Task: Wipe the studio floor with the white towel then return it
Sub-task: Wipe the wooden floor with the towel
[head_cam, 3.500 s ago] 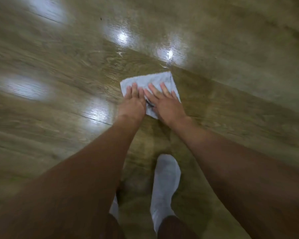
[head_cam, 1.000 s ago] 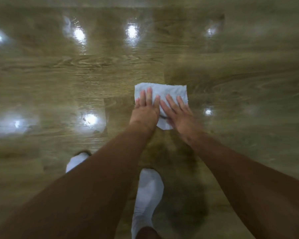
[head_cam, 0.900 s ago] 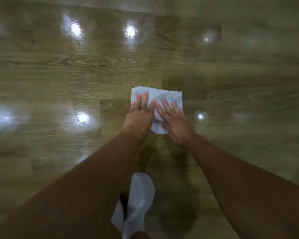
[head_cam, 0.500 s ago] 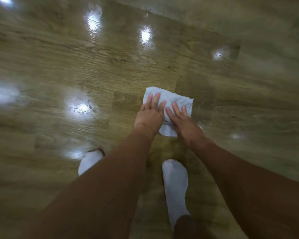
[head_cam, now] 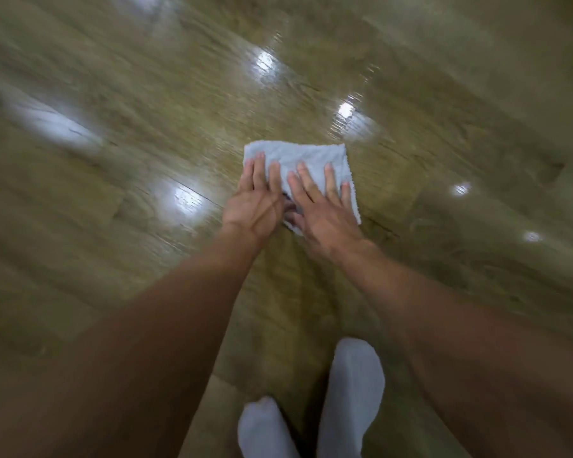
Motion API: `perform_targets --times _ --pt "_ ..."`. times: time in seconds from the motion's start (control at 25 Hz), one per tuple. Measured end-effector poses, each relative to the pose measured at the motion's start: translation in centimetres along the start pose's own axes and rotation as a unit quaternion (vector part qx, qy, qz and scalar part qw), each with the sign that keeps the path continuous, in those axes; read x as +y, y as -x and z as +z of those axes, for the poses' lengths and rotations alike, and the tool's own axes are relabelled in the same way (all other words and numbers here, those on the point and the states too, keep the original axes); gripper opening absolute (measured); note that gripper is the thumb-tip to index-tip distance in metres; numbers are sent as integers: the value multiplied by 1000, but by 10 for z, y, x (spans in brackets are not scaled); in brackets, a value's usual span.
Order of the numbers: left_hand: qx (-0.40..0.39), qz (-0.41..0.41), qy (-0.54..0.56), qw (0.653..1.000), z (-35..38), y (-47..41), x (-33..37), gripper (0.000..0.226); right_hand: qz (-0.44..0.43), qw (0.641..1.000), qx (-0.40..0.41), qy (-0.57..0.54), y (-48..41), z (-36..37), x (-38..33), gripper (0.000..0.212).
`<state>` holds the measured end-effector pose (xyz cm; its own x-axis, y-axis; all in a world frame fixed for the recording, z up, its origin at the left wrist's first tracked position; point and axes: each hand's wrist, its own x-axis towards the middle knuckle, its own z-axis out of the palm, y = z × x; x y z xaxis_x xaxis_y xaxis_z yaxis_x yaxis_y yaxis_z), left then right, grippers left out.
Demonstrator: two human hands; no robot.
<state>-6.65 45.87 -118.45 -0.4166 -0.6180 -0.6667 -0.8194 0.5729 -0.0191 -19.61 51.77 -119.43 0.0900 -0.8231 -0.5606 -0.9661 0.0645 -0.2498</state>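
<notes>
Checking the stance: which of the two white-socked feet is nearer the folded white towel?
The white-socked foot on the picture's right, beneath the right forearm: its toes reach closer to the folded white towel than the other foot, at the frame's bottom edge.

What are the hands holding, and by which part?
Nothing is gripped: the left hand and right hand press flat, fingers straight, on the near half of the white towel against the floor.
</notes>
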Motion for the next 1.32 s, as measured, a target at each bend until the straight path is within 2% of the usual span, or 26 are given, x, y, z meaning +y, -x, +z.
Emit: perform_targets --times 0.12,0.2,0.32,0.48,0.56,0.64,0.76,0.92,1.08,1.2,1.32 --pt "73 -58 7 996 -15 -35 -44 56 -35 997 68 22 -72 -20 -14 62" --pt "94 -120 80 985 -36 -61 -80 55 -75 993 84 27 -132 -48 -23 61" --pt "146 -146 69 976 -48 -95 -125 55 -107 986 118 57 -193 -71 -39 58" --pt "206 -145 108 962 -23 -87 -123 55 -95 972 210 54 -186 -48 -40 55" --pt "243 -143 147 948 1 -67 -106 56 -95 969 224 37 -160 -30 -43 54" --pt "265 -139 176 938 31 -36 -89 57 -90 972 212 38 -124 -5 -55 53" --pt "245 -136 181 943 58 -9 -84 56 -64 980 179 61 -89 19 -66 53" --pt "235 -168 159 944 26 -33 -123 58 -121 981 143 55 -145 -28 -84 53" --pt "185 -185 175 949 -6 -53 -152 57 -108 984 135 42 -181 -46 -103 51" --pt "188 -195 178 946 30 -22 -133 58 -152 978 130 59 -141 -19 -108 52" --pt "179 -223 199 937 91 49 -108 59 -219 965 75 124 -78 20 -121 55"
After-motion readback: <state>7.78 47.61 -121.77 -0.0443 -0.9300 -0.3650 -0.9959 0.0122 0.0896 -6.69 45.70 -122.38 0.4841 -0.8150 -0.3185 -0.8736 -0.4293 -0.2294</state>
